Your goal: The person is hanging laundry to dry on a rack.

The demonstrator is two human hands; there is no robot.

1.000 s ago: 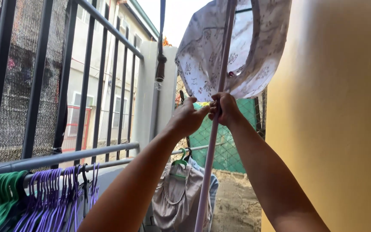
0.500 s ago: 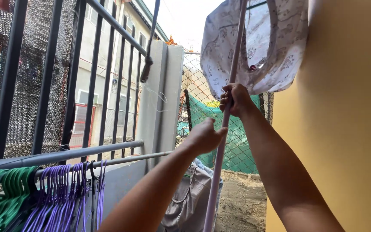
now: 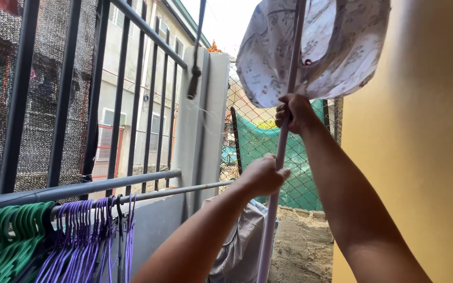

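Green hangers (image 3: 1,238) beside purple hangers (image 3: 87,236) on a rail; black bars (image 3: 93,94); chain-link fence (image 3: 255,136).

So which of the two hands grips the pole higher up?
The right hand, closed round the pale pole just under the white printed garment; the left hand holds lower.

no packages, labels, signs or screens

nothing of that kind shows in the head view: no package, no label, no sign and no screen can be made out anywhere among what the camera takes in.
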